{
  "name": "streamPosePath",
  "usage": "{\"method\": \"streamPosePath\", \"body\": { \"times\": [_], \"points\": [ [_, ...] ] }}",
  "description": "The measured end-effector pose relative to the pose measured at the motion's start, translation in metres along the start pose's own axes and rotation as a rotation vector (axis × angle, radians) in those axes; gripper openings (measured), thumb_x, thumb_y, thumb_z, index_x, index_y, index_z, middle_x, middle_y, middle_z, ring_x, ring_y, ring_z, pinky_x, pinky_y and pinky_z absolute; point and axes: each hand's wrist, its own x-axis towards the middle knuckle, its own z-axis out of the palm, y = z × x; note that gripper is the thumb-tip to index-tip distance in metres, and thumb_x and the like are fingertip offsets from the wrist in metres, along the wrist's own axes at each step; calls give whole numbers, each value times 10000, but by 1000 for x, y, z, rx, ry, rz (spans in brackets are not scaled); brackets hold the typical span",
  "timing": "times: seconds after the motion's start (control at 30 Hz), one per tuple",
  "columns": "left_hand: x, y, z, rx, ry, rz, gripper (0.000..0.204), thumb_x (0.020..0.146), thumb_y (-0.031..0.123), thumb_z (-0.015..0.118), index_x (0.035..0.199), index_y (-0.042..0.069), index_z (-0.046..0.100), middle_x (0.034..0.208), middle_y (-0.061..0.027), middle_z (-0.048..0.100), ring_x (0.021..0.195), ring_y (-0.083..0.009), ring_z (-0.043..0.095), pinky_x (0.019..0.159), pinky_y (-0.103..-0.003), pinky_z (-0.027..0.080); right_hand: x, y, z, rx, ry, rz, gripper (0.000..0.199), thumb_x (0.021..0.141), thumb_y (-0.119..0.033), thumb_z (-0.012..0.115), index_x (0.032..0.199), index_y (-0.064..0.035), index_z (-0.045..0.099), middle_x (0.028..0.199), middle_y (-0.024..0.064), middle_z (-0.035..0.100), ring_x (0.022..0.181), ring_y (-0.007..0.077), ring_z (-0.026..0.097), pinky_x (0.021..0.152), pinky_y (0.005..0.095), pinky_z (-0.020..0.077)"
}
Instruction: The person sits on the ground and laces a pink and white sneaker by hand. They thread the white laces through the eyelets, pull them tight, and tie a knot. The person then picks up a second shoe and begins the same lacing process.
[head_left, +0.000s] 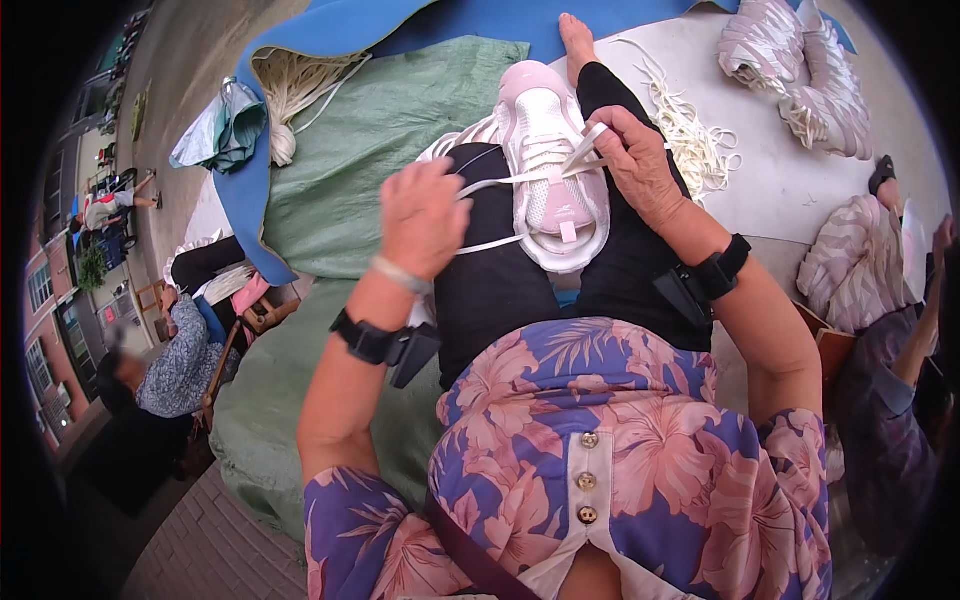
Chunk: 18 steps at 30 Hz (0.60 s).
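Observation:
A pink and white sneaker (533, 95) rests across my black-trousered thighs, its toe pointing away from me. Cream shoelace (490, 184) crosses its tongue and passes through several eyelets. Right of the shoe, my right hand (640, 165) pinches a loop of the lace between thumb and fingers. My left hand (425, 220), left of the shoe and blurred, has curled fingers where the other stretch of lace ends. A second length of lace runs from the shoe's left side toward that wrist. Behind my left hand, more white lace or shoe parts show partly hidden.
Loose laces (700, 145) lie heaped on the pale sheet at right, and a lace bundle (292, 90) at left. Stacked pink-white shoes (830, 110) stand far right. Green sheeting (400, 130) and a blue mat (230, 200) spread leftward. Seated people (185, 365) flank me.

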Motion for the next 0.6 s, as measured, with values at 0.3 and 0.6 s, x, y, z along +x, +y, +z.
{"method": "streamPosePath", "body": {
  "times": [0.3,0.6],
  "points": [
    [42,32,33,72,-13,172,14,714,105,573,723,96,576,838,-31,568,826,-212,532,813,-401,375,8,-19,-1,515,-107,175,113,879,-118,541,949,-37,577,841,-4,592,751,69,516,724,209,423],
    [24,7,7,224,-5,145,19,713,107,541,721,107,559,844,-28,548,827,-225,525,808,-429,374,16,-22,2,-112,-273,-24,107,777,-56,567,881,-38,576,767,29,567,694,116,538,689,255,435]
  ]
}}
